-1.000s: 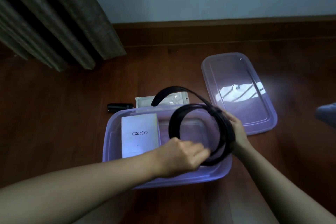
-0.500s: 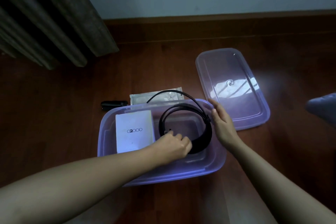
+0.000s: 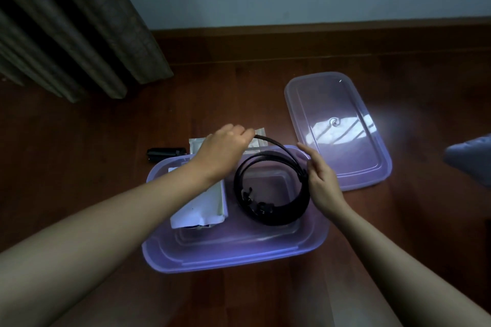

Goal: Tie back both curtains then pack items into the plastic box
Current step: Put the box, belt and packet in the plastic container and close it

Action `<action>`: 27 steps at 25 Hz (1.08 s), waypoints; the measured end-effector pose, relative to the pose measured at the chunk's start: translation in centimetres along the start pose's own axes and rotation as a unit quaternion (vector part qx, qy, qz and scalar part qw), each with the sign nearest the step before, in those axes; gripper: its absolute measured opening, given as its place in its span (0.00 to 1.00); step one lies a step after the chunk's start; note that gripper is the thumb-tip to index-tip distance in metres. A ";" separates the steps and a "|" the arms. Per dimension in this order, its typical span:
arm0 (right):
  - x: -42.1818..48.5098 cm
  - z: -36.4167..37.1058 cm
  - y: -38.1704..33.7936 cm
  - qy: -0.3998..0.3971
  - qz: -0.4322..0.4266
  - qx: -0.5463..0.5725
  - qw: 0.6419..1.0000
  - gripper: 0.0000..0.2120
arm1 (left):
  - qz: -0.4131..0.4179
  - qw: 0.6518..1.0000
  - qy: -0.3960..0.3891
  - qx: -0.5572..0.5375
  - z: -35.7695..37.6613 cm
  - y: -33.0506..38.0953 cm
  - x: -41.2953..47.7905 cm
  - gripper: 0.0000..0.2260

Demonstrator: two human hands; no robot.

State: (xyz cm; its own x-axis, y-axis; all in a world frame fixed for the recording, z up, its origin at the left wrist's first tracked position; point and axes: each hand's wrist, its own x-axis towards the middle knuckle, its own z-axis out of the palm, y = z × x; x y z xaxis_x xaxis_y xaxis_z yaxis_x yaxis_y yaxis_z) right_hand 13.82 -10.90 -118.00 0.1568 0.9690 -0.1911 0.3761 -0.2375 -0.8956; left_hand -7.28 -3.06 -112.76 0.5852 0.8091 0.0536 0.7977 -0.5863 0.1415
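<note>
Left hand [image 3: 225, 151]: reaches over the box's far rim; fingertips pinch the belt's loose end and hold it up above the rim.
Right hand [image 3: 322, 183]: at the box's right side; fingers mostly straight, laid against the outside of the belt's coil; grips nothing.
Belt [image 3: 301, 204]: black, narrow, matt strap wound into a round coil of several turns, standing on edge in the right half of the box. Dark fittings show on the coil's inner near side, too dim to make out. The free end rises from the coil's far side in an arc to the left hand.
Plastic box [image 3: 239, 260]: translucent purple, rectangular with rounded corners, open, on the floor between the forearms.
White packet [image 3: 204, 207]: flat, lying in the box's left half, beside the coil and partly under the left forearm.
Lid [image 3: 369, 167]: same translucent purple, flat on the floor to the right of the box and further back, with a bright reflection on its surface; its near edge is just beside the box's right far corner.
White pouch [image 3: 259, 141]: on the floor behind the box, mostly hidden by the left hand.
Small black object [image 3: 166, 152]: on the floor just behind the box's far left corner; kind unclear.
Floor [image 3: 79, 167]: dark reddish wood, with a matching skirting board along a pale wall.
Curtain [image 3: 79, 21]: grey-brown, in heavy folds, upper left, reaching the floor.
</note>
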 end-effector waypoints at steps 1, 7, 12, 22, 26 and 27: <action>0.1 0.0 0.1 0.003 0.004 0.006 1.000 0.20 | 0.019 0.999 0.025 0.009 -0.1 0.3 -0.2 0.15; 0.0 0.1 0.0 0.017 0.007 -0.009 1.000 0.20 | 0.009 0.999 0.010 -0.052 1.6 2.1 -1.8 0.17; -0.1 0.2 -0.2 0.007 0.000 -0.008 1.000 0.22 | -0.043 0.992 -0.119 0.009 2.5 3.3 -2.1 0.16; 0.0 0.5 0.8 0.011 -0.008 -0.034 0.999 0.22 | -0.053 0.970 -0.228 0.058 0.8 4.9 -0.5 0.09; 0.1 0.5 0.8 0.007 -0.013 -0.046 0.999 0.22 | -0.147 0.974 0.019 -0.172 -1.8 -3.2 0.0 0.16; 0.1 0.5 0.9 0.006 -0.013 -0.046 0.999 0.22 | -0.180 0.961 0.008 -0.208 -1.9 -6.5 -0.3 0.14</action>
State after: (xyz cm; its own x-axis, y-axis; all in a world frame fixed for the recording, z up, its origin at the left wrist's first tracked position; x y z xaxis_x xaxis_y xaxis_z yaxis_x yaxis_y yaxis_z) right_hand 13.68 -10.98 -119.01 0.1574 0.9740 -0.1629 0.4624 -0.2185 -0.8593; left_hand -12.87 0.58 -111.81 0.2770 0.9591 -0.0579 0.8192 -0.2042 0.5359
